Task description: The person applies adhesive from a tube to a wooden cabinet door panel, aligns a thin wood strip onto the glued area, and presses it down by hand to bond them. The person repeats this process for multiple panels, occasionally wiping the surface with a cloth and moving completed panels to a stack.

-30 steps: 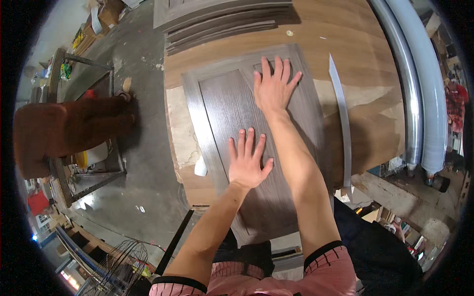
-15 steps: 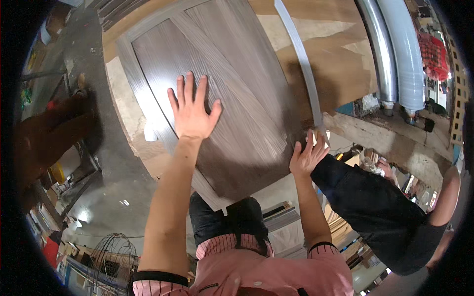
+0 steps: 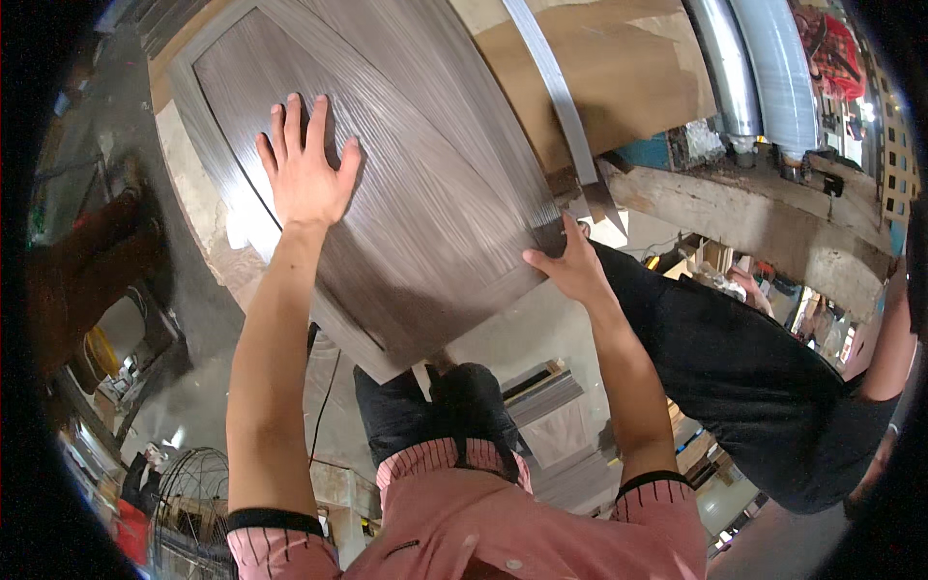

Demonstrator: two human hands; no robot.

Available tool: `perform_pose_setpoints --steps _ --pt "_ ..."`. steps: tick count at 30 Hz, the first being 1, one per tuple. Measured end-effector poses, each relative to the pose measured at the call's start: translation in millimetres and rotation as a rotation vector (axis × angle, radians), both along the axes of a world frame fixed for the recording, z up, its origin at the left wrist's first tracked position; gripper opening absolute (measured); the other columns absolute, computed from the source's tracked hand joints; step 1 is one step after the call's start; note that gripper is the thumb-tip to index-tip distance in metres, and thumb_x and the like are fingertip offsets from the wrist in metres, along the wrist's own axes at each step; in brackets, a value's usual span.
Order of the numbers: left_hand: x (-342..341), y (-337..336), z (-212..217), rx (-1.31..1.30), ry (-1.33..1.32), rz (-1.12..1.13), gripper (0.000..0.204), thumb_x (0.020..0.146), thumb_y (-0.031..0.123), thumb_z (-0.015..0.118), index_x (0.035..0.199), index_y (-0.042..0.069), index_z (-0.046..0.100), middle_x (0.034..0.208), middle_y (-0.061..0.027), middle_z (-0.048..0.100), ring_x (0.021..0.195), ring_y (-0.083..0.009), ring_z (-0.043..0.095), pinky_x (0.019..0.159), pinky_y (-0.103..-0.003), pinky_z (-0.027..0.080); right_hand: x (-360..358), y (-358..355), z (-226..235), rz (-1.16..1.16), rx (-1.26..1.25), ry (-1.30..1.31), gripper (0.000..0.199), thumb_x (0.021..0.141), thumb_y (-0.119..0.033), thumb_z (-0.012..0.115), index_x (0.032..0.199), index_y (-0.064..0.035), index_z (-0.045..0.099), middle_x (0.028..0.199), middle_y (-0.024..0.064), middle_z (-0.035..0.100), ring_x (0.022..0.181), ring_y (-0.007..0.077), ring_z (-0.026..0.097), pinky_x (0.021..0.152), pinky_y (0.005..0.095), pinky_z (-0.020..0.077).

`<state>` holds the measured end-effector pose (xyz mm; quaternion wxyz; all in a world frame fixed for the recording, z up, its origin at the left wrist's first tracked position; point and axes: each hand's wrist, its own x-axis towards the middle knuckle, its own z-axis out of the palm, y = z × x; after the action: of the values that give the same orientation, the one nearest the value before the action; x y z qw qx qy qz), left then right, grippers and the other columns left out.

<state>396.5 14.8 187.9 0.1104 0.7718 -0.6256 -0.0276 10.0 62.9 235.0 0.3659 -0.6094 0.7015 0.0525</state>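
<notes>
A grey wood-grain cabinet door (image 3: 416, 184) with a raised frame and a diagonal bar lies in front of me on a cardboard-covered surface. My left hand (image 3: 311, 184) rests flat on its face, fingers spread and pointing away. At the door's near right corner, my right hand (image 3: 572, 263) grips the edge. Its thumb is against the near edge and its fingers lie along the right side, partly hidden. Beyond that hand, a long pale grey strip (image 3: 553, 82) runs across the brown cardboard (image 3: 619, 58).
Shiny metal and whitish rollers (image 3: 730, 72) stand at the far right above a rough wooden beam (image 3: 744, 208). Another person's black-clothed limb (image 3: 715, 358) reaches in close beside my right forearm. A wire fan cage (image 3: 198, 498) is at lower left; stacked boards (image 3: 556, 406) lie below the door.
My right hand's fingers have moved from beside the strip onto the door's corner. My left hand stays flat on the door. The whole view has shifted, so the door appears farther left.
</notes>
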Motion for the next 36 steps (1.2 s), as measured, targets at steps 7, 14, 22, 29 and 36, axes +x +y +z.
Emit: perform_pose_setpoints --steps 7,14,22,29,36 --pt "-3.8 6.9 -6.4 0.059 0.005 0.037 0.067 0.095 0.047 0.055 0.154 0.019 0.041 0.163 -0.0117 0.030 0.154 -0.0315 0.020 0.126 -0.053 0.009 21.4 -18.8 -1.3 -0.111 -0.107 -0.192 0.081 0.094 -0.053 0.062 0.154 -0.0048 0.036 0.151 0.0252 0.046 0.139 0.0399 0.045 0.114 0.0444 0.0367" --pt "7.4 3.4 -1.1 -0.114 0.074 0.021 0.062 0.090 0.040 0.062 0.146 0.016 0.052 0.157 -0.0173 0.039 0.149 -0.0374 0.028 0.122 -0.059 0.016 164.9 -71.5 -44.7 -0.003 -0.705 0.284 0.062 0.097 -0.054 0.053 0.147 -0.0179 0.049 0.148 0.0285 0.044 0.139 0.0467 0.039 0.114 0.0647 0.0246" --pt "18.8 49.7 6.1 -0.369 0.557 0.076 0.029 0.089 0.014 0.067 0.118 0.009 0.068 0.131 -0.0140 0.062 0.128 -0.0323 0.054 0.110 -0.049 0.039 154.3 -68.7 -55.7 -0.004 -0.762 0.212 0.058 0.096 -0.049 0.057 0.147 -0.0227 0.050 0.148 0.0227 0.044 0.139 0.0431 0.038 0.115 0.0623 0.0226" --pt "111.2 124.9 -11.0 -0.256 0.485 0.698 0.035 0.091 0.020 0.070 0.122 0.004 0.063 0.119 -0.0148 0.062 0.107 -0.0314 0.060 0.095 -0.040 0.048 170.4 -71.1 -36.4 -0.042 -0.613 0.228 0.059 0.097 -0.046 0.054 0.149 -0.0188 0.046 0.153 0.0218 0.038 0.144 0.0401 0.032 0.118 0.0594 0.0194" --pt "130.0 125.2 -10.1 0.030 0.669 0.810 0.035 0.089 0.029 0.076 0.110 0.002 0.067 0.097 -0.0120 0.071 0.086 -0.0265 0.066 0.081 -0.039 0.052 161.1 -72.1 -49.0 -0.026 -0.634 0.259 0.057 0.099 -0.047 0.052 0.150 -0.0255 0.043 0.153 0.0188 0.038 0.143 0.0382 0.034 0.118 0.0562 0.0197"
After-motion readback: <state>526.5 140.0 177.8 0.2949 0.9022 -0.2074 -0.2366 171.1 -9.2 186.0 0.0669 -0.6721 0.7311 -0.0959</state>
